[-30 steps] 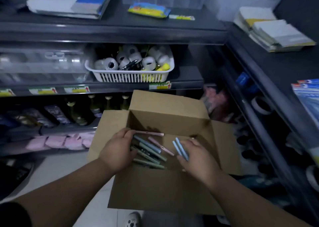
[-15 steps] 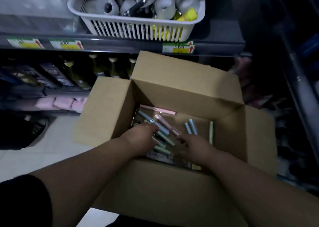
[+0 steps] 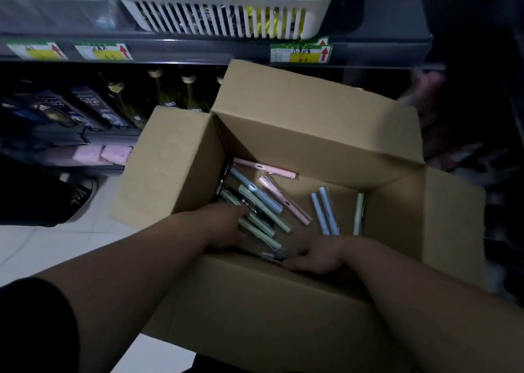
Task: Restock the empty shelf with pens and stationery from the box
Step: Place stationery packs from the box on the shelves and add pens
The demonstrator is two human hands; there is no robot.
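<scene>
An open cardboard box (image 3: 312,123) stands on the floor below me. Several pens lie on its bottom: a pink pen (image 3: 266,169) by the far wall, a heap of green, blue and pink pens (image 3: 266,216) at the left, two blue pens (image 3: 326,213) and one green pen (image 3: 358,213) at the right. My left hand (image 3: 226,225) lies on the green pens of the heap, its fingers hidden. My right hand (image 3: 314,255) is low by the near wall, fingertips at a dark pen (image 3: 272,256); its grip is hidden.
A white slatted basket (image 3: 226,18) of tape rolls stands on the dark shelf (image 3: 198,49) above the box. Lower shelves hold bottles (image 3: 161,94), dark cartons (image 3: 93,108) and pink packs (image 3: 113,154). Another person's shoe (image 3: 82,196) is on the floor at the left.
My view has dropped closer to the box. Both hands have gone deeper inside, the right one sliding from the blue pens toward the near wall.
</scene>
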